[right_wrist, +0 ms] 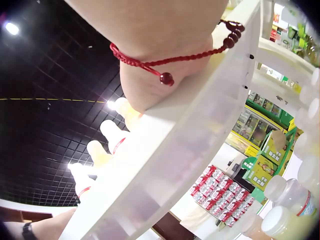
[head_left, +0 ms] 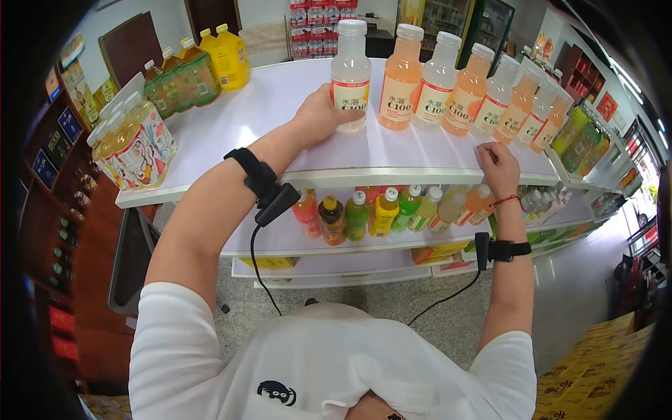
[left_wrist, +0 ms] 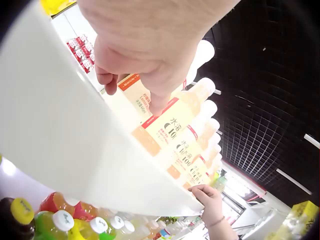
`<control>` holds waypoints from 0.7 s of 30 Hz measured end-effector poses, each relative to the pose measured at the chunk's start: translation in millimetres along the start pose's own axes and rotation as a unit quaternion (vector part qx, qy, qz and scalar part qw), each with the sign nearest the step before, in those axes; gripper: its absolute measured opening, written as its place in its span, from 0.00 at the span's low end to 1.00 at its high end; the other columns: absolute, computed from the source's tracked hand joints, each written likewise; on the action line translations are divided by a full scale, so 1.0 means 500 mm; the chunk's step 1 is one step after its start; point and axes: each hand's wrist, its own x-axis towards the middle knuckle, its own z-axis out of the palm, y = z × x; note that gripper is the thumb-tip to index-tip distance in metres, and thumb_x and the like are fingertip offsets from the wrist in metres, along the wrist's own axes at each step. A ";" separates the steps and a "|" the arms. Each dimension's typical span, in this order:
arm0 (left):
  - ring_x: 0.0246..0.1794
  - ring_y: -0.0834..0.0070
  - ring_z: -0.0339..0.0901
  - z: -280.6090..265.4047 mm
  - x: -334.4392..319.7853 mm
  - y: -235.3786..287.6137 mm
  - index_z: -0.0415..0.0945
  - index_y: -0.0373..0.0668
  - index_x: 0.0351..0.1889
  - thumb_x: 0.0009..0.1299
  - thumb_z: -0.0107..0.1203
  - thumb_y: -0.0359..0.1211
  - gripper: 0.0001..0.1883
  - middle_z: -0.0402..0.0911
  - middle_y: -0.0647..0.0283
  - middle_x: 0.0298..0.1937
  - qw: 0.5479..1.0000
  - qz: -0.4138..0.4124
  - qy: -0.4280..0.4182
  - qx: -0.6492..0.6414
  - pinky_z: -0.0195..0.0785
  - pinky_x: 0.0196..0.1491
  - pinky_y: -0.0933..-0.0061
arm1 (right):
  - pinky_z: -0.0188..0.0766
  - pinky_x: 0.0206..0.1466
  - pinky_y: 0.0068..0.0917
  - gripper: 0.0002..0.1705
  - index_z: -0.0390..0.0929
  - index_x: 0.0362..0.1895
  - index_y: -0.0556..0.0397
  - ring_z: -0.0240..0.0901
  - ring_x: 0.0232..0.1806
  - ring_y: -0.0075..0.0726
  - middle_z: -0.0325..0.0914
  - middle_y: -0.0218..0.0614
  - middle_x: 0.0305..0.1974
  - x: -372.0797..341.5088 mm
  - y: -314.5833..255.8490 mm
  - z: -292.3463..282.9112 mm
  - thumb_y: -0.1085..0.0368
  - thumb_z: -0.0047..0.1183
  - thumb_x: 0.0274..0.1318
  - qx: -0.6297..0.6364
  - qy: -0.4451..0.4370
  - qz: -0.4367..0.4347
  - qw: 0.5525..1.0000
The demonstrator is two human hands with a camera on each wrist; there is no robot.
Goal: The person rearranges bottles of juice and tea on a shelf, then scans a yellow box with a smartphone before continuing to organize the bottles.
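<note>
My left hand [head_left: 318, 119] grips a clear white-capped bottle [head_left: 351, 63] low on its body, around the label. The bottle stands upright on the white shelf top [head_left: 294, 84]. In the left wrist view, the thumb and fingertips of that hand [left_wrist: 145, 55] lie against the pale label [left_wrist: 137, 95]. To its right runs a row of several similar bottles, alternating peach and clear, beginning with a peach-coloured bottle [head_left: 400, 80]. My right hand [head_left: 499, 168] rests at the shelf's front edge with fingers loosely curled, holding nothing, below the row's right end.
Packs of pale bottles [head_left: 136, 143], green-wrapped bottles [head_left: 189, 73] and yellow bottles [head_left: 227, 59] stand on the left of the shelf top. Mixed drinks, including a yellow bottle [head_left: 384, 212], fill the shelf below. More packed bottles [head_left: 588, 140] stand to the right.
</note>
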 end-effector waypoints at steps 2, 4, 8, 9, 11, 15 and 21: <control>0.50 0.67 0.78 0.008 0.006 0.003 0.69 0.33 0.54 0.58 0.68 0.35 0.29 0.79 0.53 0.51 1.000 -0.007 0.000 -0.013 0.70 0.53 0.69 | 0.67 0.31 0.28 0.07 0.81 0.31 0.49 0.71 0.25 0.33 0.75 0.33 0.26 -0.001 -0.001 0.000 0.61 0.57 0.51 0.006 0.005 -0.011 1.000; 0.50 0.68 0.78 0.014 0.012 0.006 0.69 0.33 0.54 0.58 0.68 0.34 0.29 0.79 0.54 0.51 1.000 -0.015 0.001 -0.025 0.70 0.53 0.70 | 0.68 0.31 0.29 0.07 0.81 0.31 0.50 0.72 0.25 0.34 0.75 0.34 0.26 -0.001 -0.002 0.002 0.61 0.56 0.52 -0.004 0.011 -0.015 1.000; 0.52 0.70 0.76 0.022 0.014 0.023 0.66 0.35 0.57 0.60 0.66 0.34 0.30 0.77 0.56 0.52 0.999 -0.032 -0.015 -0.040 0.68 0.55 0.71 | 0.68 0.31 0.29 0.07 0.81 0.31 0.49 0.72 0.25 0.35 0.75 0.34 0.26 -0.001 -0.007 -0.002 0.60 0.56 0.52 -0.008 0.003 -0.017 1.000; 0.54 0.70 0.74 0.022 0.012 0.028 0.64 0.36 0.60 0.62 0.65 0.33 0.31 0.75 0.56 0.55 0.998 -0.045 -0.029 -0.039 0.66 0.58 0.71 | 0.68 0.30 0.29 0.07 0.81 0.31 0.48 0.72 0.25 0.35 0.75 0.34 0.25 -0.002 -0.008 -0.002 0.60 0.56 0.52 -0.003 0.004 -0.015 1.000; 0.55 0.70 0.73 0.022 0.010 0.034 0.64 0.36 0.60 0.62 0.65 0.33 0.31 0.75 0.57 0.55 0.997 -0.053 -0.033 -0.050 0.66 0.58 0.71 | 0.68 0.30 0.29 0.07 0.81 0.31 0.48 0.72 0.25 0.35 0.75 0.34 0.25 -0.002 -0.009 -0.002 0.60 0.56 0.52 0.001 0.004 -0.014 1.000; 0.57 0.69 0.71 0.021 0.011 0.035 0.63 0.37 0.61 0.62 0.64 0.32 0.31 0.73 0.57 0.58 0.995 -0.059 -0.051 -0.069 0.64 0.60 0.70 | 0.67 0.30 0.30 0.07 0.80 0.31 0.48 0.73 0.26 0.35 0.75 0.34 0.25 -0.003 -0.009 -0.004 0.60 0.55 0.53 -0.009 0.004 -0.018 1.000; 0.60 0.68 0.69 0.017 0.019 0.028 0.61 0.40 0.64 0.63 0.63 0.32 0.33 0.70 0.58 0.60 0.992 -0.062 -0.080 -0.073 0.61 0.63 0.69 | 0.68 0.31 0.30 0.08 0.80 0.31 0.47 0.73 0.26 0.36 0.75 0.33 0.26 -0.002 -0.007 -0.003 0.59 0.54 0.54 -0.020 0.004 -0.024 1.000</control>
